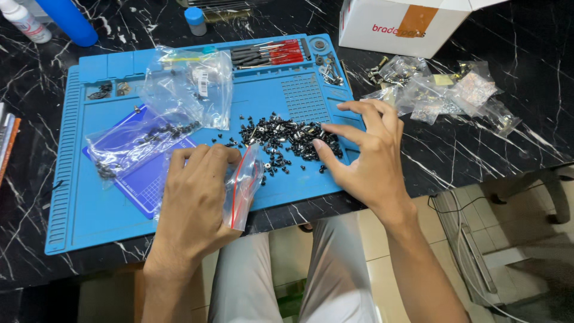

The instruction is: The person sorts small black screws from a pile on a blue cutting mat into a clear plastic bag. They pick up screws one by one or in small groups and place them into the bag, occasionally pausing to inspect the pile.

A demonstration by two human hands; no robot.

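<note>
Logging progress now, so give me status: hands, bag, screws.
Left hand holds small zip bag open. Right hand spread over black screw pile on blue mat. More clear bags lie alongside.

You work at a black marble-look table (526,66) with white veins running across it, its near edge cutting across the lower part of your view. The surface is glossy, with a few soft highlights toward the far edge. Below the near edge you see a pale tiled floor (418,251) with thin grout lines. On the floor toward the right, a thin dark cable (443,210) trails beside what may be a flat grey panel (472,251). At the far right stands a dark curved chair leg (553,191).
</note>
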